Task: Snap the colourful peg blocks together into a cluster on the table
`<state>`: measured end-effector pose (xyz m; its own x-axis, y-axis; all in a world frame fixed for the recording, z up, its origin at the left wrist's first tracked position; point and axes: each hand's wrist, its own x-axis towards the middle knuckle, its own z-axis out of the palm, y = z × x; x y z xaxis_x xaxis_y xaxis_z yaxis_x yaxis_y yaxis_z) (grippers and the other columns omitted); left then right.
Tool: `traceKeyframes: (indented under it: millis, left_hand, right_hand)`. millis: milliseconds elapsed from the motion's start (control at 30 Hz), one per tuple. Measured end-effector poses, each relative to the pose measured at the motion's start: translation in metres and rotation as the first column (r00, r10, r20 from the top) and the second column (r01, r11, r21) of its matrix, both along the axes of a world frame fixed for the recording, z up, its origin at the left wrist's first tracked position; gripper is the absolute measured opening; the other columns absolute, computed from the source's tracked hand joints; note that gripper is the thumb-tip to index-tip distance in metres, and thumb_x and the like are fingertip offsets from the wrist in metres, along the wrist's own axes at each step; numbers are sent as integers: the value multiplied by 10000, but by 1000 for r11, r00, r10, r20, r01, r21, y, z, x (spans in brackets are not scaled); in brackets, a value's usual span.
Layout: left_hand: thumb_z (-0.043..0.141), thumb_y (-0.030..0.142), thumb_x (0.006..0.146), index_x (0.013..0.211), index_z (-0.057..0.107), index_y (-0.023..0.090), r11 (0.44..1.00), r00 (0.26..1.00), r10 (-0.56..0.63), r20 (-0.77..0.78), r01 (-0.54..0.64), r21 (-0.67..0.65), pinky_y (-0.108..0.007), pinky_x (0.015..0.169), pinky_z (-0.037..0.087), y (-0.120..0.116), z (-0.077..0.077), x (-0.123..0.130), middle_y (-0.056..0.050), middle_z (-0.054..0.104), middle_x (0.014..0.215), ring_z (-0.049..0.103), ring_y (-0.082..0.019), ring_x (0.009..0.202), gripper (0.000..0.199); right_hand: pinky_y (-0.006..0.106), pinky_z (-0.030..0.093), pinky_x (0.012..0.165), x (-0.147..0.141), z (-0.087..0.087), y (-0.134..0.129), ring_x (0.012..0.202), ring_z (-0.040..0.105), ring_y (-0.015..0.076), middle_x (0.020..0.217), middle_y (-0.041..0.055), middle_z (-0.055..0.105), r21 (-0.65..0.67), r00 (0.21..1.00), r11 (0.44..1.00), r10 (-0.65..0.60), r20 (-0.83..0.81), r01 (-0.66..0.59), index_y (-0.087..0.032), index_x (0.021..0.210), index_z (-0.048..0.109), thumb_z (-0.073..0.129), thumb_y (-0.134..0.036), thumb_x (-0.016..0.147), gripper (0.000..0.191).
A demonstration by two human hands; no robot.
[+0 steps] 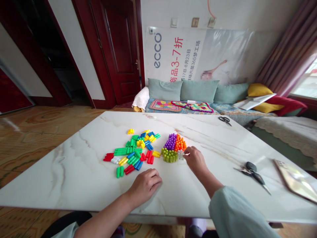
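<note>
Peg cluster point(172, 147): white pegs point(180, 155) at four o'clock, by your right hand point(196, 160); your left hand point(145, 185) on the table point(84, 178) at seven o'clock.

Table point(61, 188): free along left edge into near-left corner. Coloured pieces point(127, 151), upright pegs point(170, 142) bar middle. Left hand point(146, 184), right forearm point(210, 183) block near edge. Gap right of pegs toward scissors point(224, 119), far-right corner. Dark-handled tools point(257, 178) obstruct right side.

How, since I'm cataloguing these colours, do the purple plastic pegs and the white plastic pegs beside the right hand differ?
The purple plastic pegs form a larger group than the white plastic pegs. The purple ones sit farther back; the white ones sit nearer, beside the right hand. Both belong to one multicoloured cluster.
</note>
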<state>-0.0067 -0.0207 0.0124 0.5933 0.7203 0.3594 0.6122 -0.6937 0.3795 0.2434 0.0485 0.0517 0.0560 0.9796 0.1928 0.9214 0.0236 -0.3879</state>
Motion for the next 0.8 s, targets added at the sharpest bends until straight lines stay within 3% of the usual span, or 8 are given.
traceKeyframes:
  millis: [133, 267, 400, 533, 633, 800]
  left_hand:
    - [471, 193, 921, 915, 680, 194, 999, 1000, -18, -10, 19, 27, -263, 765, 482, -1, 2, -1, -43, 629, 874, 588, -158, 852, 209]
    - [477, 175, 912, 925, 681, 188, 998, 999, 25, -40, -22, 62, -281, 769, 485, 6, 11, -12, -47, 649, 877, 600, -169, 854, 205]
    - [460, 78, 862, 974, 682, 219, 964, 965, 253, -71, -245, 102, -300, 829, 482, 26, 29, -49, -37, 662, 940, 602, -178, 905, 286]
    - [457, -30, 745, 967, 695, 227, 821, 799, 570, -192, -565, 87, -313, 889, 467, 46, 38, -104, -45, 658, 1006, 580, -211, 1003, 415]
    - [531, -4, 714, 996, 700, 246, 761, 722, 618, -310, -648, 7, -310, 880, 464, 50, 33, -131, -45, 651, 1062, 571, -233, 1033, 413]
    - [527, 40, 767, 1018, 701, 268, 767, 711, 590, -383, -642, -10, -319, 849, 461, 51, 23, -135, -34, 650, 1063, 550, -236, 995, 381]
  right_hand:
    - [237, 328, 591, -12, 15, -11, 671, 551, 111, 942, 19, 629, 33, 1000, 999, 6, -8, -6, -208, 824, 646, 573, -214, 808, 75]
    - [229, 329, 591, -32, 25, -23, 681, 559, 112, 920, 10, 644, 38, 993, 993, 117, -24, -116, -217, 852, 646, 559, -204, 807, 99]
    - [225, 329, 597, -51, 27, -32, 725, 572, 125, 887, 6, 669, -11, 976, 976, 215, -32, -216, -222, 832, 653, 557, -188, 802, 107]
    - [233, 333, 611, -63, 25, -38, 781, 594, 146, 883, 7, 687, -66, 965, 962, 261, -34, -263, -232, 814, 671, 564, -207, 807, 110]
    - [240, 337, 612, -68, 24, -41, 796, 604, 157, 882, 9, 698, -101, 960, 955, 278, -38, -280, -234, 812, 679, 576, -218, 808, 104]
    - [240, 335, 599, -73, 21, -44, 760, 612, 157, 855, 14, 704, -147, 954, 943, 299, -27, -299, -231, 796, 684, 586, -226, 805, 98]
